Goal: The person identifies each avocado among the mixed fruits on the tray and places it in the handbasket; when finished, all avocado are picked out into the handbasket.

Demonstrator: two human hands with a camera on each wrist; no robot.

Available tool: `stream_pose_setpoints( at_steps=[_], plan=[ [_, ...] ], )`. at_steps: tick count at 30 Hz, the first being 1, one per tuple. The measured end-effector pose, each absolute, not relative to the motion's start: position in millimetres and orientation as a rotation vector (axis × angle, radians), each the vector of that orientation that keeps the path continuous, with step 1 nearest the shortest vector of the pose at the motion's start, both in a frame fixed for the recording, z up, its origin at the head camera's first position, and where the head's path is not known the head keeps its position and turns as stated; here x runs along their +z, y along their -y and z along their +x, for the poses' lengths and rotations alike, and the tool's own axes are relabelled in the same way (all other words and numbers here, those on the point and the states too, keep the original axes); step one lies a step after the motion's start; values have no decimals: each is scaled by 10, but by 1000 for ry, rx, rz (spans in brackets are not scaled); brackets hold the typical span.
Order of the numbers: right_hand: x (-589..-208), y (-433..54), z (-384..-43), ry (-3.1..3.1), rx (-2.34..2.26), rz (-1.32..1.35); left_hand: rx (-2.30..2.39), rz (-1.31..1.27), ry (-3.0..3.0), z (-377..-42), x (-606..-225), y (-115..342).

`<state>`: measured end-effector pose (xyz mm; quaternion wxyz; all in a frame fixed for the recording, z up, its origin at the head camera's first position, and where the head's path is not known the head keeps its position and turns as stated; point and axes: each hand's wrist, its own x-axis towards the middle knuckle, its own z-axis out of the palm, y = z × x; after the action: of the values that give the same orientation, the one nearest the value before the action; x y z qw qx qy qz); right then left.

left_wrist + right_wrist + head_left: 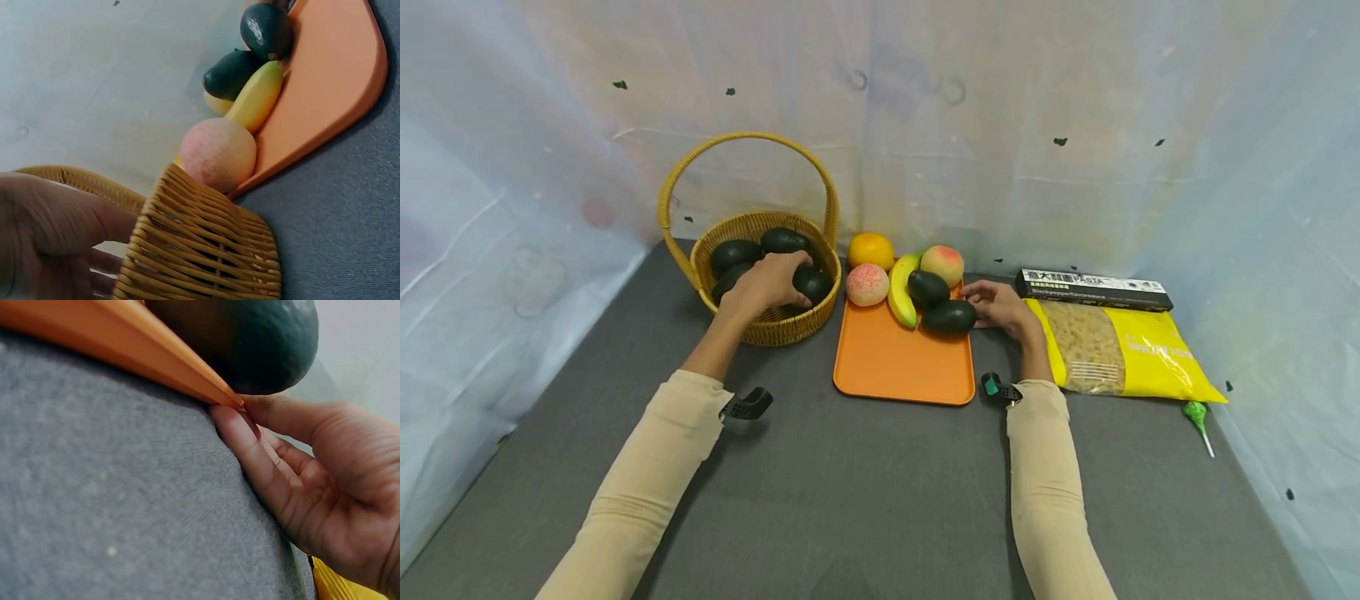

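"Dark green and smooth-skinned, the avocado (813,286) we are holding sits at the right side of the wicker basket (786,333), left and far on the desk (865,483). How will it handle?"

"Firm, we would guess, and fairly light, but slick enough to twist if we pinch it at one end. We should take hold round its fat middle."

"That is close to what our left grip (772,279) does: it curls over the avocado, fingers on the far side, thumb on the near side. How hard it squeezes we cannot tell; the left wrist view has the basket's rim hiding the fingertips."

"More avocados (735,256) crowd the basket's left and far parts, so we have little finger room."

"And our right grip (1000,307)?"

"Pinching the right edge of the orange tray (904,362), right of the basket. It looks thin, stiff and light; two opposite edges would carry it better than one."

"If we tilt it, round things may roll: two dark avocados (951,317) lie close by that grip, with a banana (901,292) and two peaches (867,285) around them."

"Farther right, the yellow pasta bag (1157,350) looks soft and shifting; we would cradle it from beneath. Beyond it, the black box (1096,296) looks light and crushable, best held by its long sides."
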<state>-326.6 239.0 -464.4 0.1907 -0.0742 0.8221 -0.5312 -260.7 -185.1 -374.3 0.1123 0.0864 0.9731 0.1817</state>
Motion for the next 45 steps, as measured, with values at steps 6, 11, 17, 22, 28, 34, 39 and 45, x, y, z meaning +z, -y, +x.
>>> stream_pose_setpoints(
  at_steps=[6, 11, 17, 22, 28, 34, 39, 45],
  plan=[
    [-4514, -2351, -3198, -2264, -1495, -198, 528, 251, -2899, -2576, -3651, 1809],
    [-4425, -2335, -3143, -2262, -1484, -204, 559, 280, -2944, -2508, -3586, 1762],
    [-4640, -2392, -3261, -2316, -1490, -224, 586, 338, -2994, -2431, -3462, 1634],
    [-4665, -2391, -3265, -2317, -1498, -233, 575, 400, -3044, -2359, -3364, 1501],
    [-4649, -2384, -3255, -2316, -1500, -219, 576, 527, -3094, -2280, -3308, 1317],
    [-4629, -2385, -3251, -2314, -1488, -233, 577, 695, -3076, -2285, -3343, 1096],
    [-4627, -2393, -3258, -2309, -1490, -233, 577, 824, -3019, -2336, -3408, 894],
    [-4633, -2407, -3264, -2311, -1478, -225, 452, 973, -2929, -2437, -3521, 564]
  ],
)
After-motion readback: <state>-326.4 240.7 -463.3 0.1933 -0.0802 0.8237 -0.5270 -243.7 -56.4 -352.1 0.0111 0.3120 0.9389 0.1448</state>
